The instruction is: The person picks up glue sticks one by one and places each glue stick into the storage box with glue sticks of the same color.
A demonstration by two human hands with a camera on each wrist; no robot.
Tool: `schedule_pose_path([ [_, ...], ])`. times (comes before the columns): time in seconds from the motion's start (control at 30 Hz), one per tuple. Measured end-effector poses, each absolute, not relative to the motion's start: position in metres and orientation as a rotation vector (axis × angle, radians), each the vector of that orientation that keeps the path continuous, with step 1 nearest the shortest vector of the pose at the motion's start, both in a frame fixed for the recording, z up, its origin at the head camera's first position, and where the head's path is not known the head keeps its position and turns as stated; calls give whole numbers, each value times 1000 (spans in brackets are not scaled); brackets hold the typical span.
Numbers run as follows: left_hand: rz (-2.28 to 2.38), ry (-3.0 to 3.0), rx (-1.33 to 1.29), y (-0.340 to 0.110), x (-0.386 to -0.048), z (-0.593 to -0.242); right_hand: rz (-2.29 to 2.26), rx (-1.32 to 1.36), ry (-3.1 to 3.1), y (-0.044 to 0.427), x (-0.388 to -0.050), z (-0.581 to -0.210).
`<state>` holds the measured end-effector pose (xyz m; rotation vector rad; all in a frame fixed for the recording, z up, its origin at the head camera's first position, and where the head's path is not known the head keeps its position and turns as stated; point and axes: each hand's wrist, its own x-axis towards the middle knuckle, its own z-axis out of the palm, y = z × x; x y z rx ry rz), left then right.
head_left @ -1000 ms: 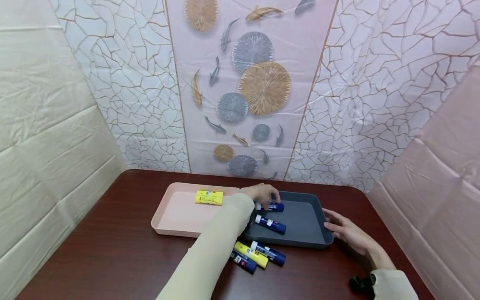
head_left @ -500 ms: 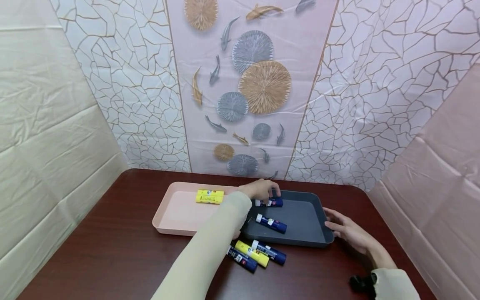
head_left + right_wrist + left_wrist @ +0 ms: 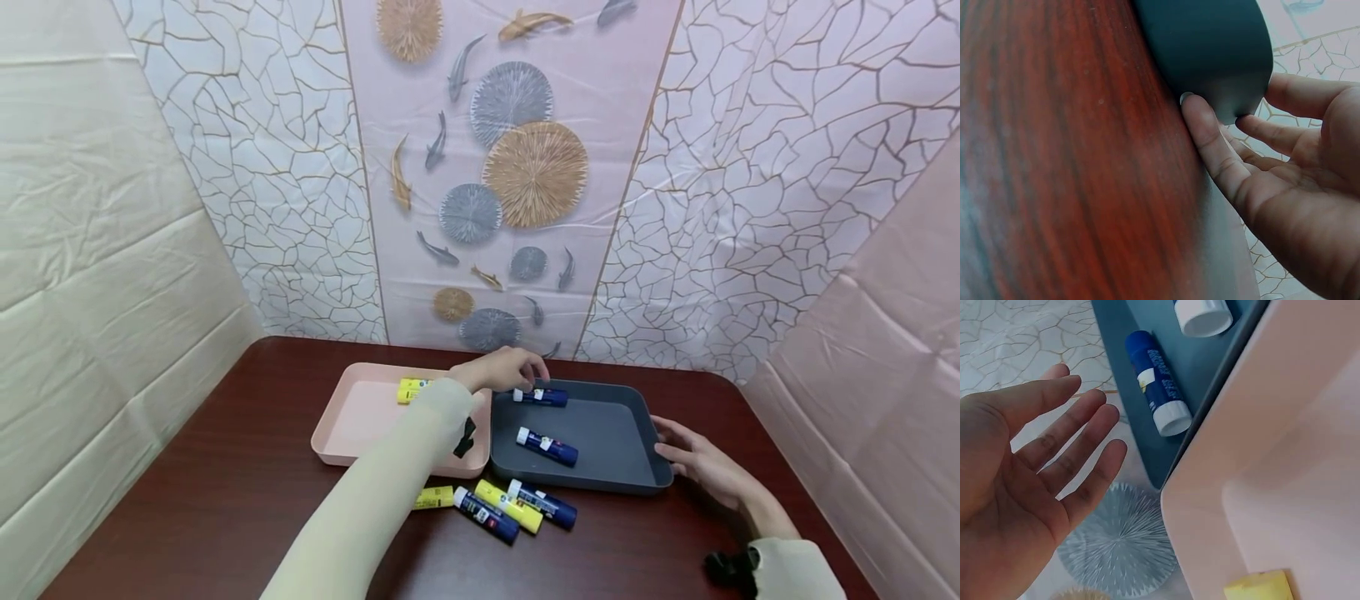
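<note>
My left hand (image 3: 501,369) hovers over the back edge where the two trays meet, its palm and spread fingers holding nothing in the left wrist view. Just beyond its fingertips a blue glue stick (image 3: 1157,381) with a white end lies in the dark grey tray (image 3: 611,429). A second blue glue stick (image 3: 547,447) lies nearer the front of that tray. At the tray's right end, my right hand (image 3: 705,468) touches the outer wall with thumb and fingers. Yellow glue sticks (image 3: 409,389) lie in the pink tray (image 3: 360,417), partly hidden by the left sleeve.
Before the trays, on the dark wooden table (image 3: 187,483), lie a yellow glue stick (image 3: 435,498) partly behind the sleeve, a blue one (image 3: 486,517), another yellow one (image 3: 508,506) and another blue one (image 3: 543,503). A patterned cloth wall (image 3: 300,208) stands behind the table.
My left hand has lifted off the back blue glue stick and drawn left and back, leaving that stick in the dark tray. The right hand keeps its place at the tray's end.
</note>
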<state>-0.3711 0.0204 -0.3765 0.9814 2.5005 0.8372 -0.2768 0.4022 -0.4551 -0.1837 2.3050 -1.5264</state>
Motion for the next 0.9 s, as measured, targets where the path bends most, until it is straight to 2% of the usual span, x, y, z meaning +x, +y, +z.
schedule_pose_path([
  [0.57,911,2511,1105,-23,-343,-354,-1534,-192,2289,402,-277,-456],
  [0.9,964,2550,1105,-62,-323,-357,-1536,-158,2293,401,-277,-454],
])
